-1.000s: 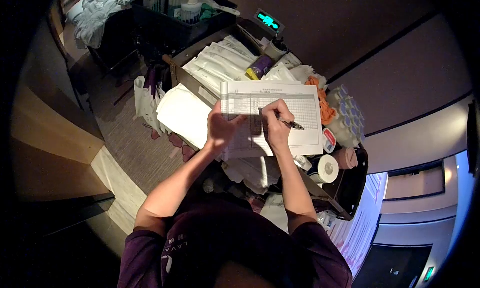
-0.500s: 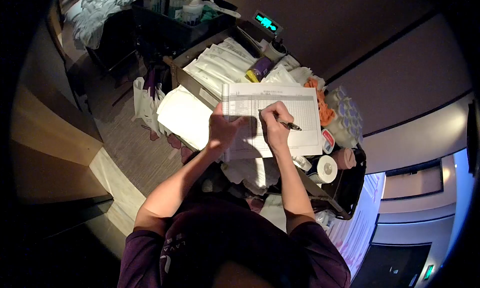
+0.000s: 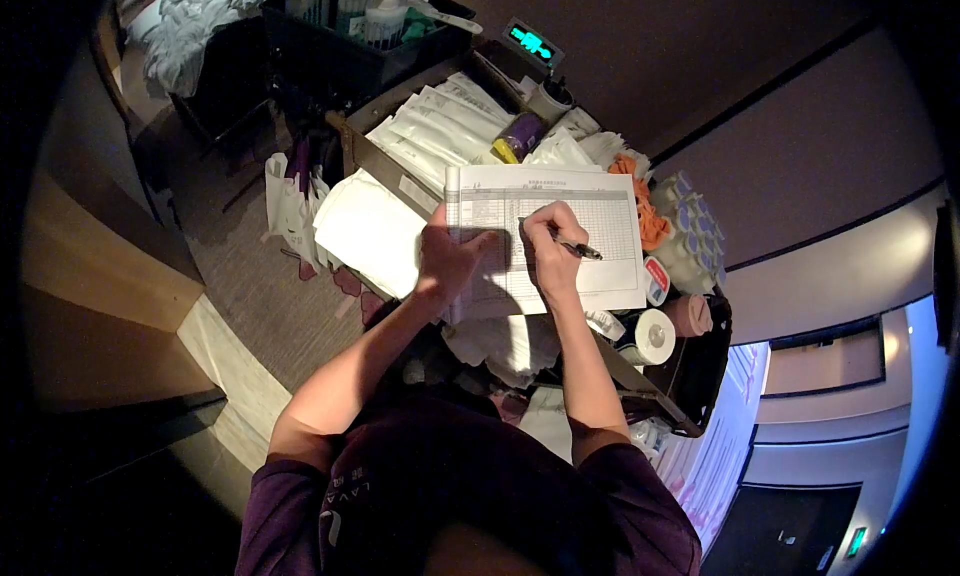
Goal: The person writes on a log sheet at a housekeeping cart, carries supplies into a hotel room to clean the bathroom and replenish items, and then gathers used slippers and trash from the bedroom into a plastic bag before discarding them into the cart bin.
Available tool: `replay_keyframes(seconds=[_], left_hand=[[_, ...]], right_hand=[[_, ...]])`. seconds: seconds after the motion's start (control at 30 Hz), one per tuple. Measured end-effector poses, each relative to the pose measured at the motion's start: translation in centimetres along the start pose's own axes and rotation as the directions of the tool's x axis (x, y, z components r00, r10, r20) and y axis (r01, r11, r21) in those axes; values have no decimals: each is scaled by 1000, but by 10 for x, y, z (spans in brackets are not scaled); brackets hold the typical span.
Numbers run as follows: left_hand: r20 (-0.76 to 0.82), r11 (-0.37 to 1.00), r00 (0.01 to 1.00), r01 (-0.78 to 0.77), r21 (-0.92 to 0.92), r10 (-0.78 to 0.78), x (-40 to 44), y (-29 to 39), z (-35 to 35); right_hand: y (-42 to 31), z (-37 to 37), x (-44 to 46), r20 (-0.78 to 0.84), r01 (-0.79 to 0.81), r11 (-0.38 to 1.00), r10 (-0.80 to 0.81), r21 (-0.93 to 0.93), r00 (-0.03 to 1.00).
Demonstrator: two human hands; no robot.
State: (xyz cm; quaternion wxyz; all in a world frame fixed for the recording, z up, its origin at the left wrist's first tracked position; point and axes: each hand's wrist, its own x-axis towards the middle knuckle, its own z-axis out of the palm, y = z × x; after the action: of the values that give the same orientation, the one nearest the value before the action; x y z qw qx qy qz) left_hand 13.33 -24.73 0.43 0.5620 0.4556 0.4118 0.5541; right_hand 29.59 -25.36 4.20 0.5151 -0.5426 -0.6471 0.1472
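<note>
A printed form (image 3: 590,211) with a ruled table lies on top of the things in a cart, in the middle of the head view. My left hand (image 3: 447,259) grips the form's left side, the thumb lying over the page. In my right hand (image 3: 552,251) a dark pen (image 3: 582,249) is pinched, its back end pointing right. The pen's tip is hidden by my fingers, near the table's middle columns. Shadow from my hands falls across the lower page.
Packed white packets (image 3: 440,126), an orange cloth (image 3: 650,216), small bottles (image 3: 680,231) and a white roll (image 3: 653,337) surround the form. Behind stands a black caddy (image 3: 365,66) with spray bottles, beside a lit green display (image 3: 531,43). White sheets (image 3: 370,231) lie at the left.
</note>
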Motion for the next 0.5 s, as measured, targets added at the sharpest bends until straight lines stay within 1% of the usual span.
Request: replay_keyframes(seconds=[0.03,0.1,0.13,0.2,0.3,0.4,0.5], left_hand=[[-2,1000,1000,0,-1,0,0,-1,0],[25,994,1000,11,-104,-8,1,-3,0],[24,994,1000,12,-105,-9,1,-3,0],[17,999,1000,1,-42,0,1,-4,-1],[19,998,999,38,-41,-37,2,-6,0],[16,997,999,30,-72,-29,2,-6,0],[14,998,999,44,-40,-44,0,2,0]], right_hand=[[1,0,0,2,1,1000,-1,0,1000],[4,1,0,1,-8,1000,8,-9,1000],[4,1,0,3,-9,1000,9,-10,1000],[4,1,-1,6,-17,1000,17,0,1000],[4,1,0,9,-8,1000,8,7,1000],[1,1,0,5,3,1000,-3,-7,1000],[3,1,-1,-4,-21,1000,21,18,1000]])
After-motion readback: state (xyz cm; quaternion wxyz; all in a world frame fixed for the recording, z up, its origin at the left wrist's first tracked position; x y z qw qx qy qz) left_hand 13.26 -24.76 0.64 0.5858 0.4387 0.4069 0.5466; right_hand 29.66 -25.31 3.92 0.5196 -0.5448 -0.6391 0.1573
